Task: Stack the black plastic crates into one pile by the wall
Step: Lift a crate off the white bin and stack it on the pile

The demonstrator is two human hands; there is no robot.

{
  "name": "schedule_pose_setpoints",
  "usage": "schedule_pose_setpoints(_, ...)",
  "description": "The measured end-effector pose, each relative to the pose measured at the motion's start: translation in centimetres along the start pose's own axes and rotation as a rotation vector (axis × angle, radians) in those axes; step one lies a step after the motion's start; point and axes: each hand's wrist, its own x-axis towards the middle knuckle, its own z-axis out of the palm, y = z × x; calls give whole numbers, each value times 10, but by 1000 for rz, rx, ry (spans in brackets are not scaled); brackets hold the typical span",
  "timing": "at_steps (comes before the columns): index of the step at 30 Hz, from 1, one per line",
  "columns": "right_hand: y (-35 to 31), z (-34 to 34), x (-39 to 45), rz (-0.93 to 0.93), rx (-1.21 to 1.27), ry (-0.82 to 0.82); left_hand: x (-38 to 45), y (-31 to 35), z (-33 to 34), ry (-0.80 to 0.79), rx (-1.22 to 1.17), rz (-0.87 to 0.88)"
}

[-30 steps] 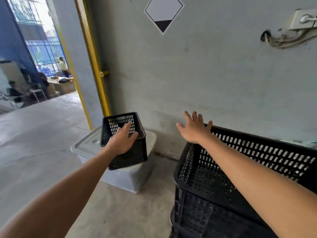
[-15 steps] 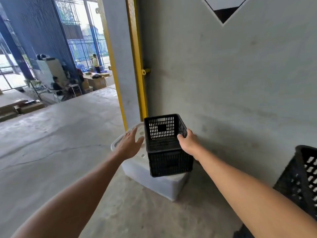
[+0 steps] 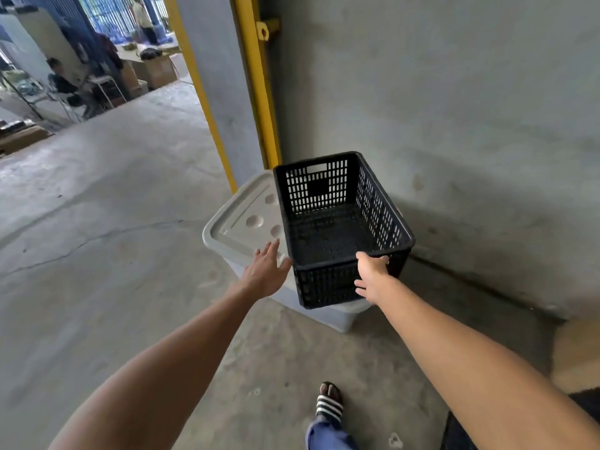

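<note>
Where the grey wall (image 3: 454, 108) meets the yellow door frame (image 3: 259, 92), a black crate (image 3: 337, 228) sits on the lid of a pale grey storage bin (image 3: 240, 222), which stands on the concrete floor (image 3: 97, 254). Crate empty, open side up, slotted walls, its long axis running away from the person; its near end overhangs the bin lid slightly.

Right hand (image 3: 371, 277) at the crate's near right corner: fingers (image 3: 378, 259) curled over the top rim, thumb down against the outer face of the near wall. Rim pinched between fingers and thumb.

Left hand (image 3: 268, 271) open, palm down, fingers (image 3: 271, 250) spread and extended over the bin lid just left of the crate's near left corner. The thumb tip lies just beside the crate wall; cannot tell whether it touches.

A striped sandal (image 3: 329, 402) and blue trouser leg show at the bottom edge. Dark edge of another object at the lower right corner, too cropped to identify.
</note>
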Motion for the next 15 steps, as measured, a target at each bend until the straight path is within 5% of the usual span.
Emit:
schedule_pose_setpoints(4,-13,23,65,205,255,119,62,0,16,-94,-14,-26)
schedule_pose_setpoints(10,-26,48,125,198,373,401,138,-20,39,-232,79,-20)
schedule_pose_setpoints(15,-22,50,147,157,305,603,202,-31,28,-173,175,43)
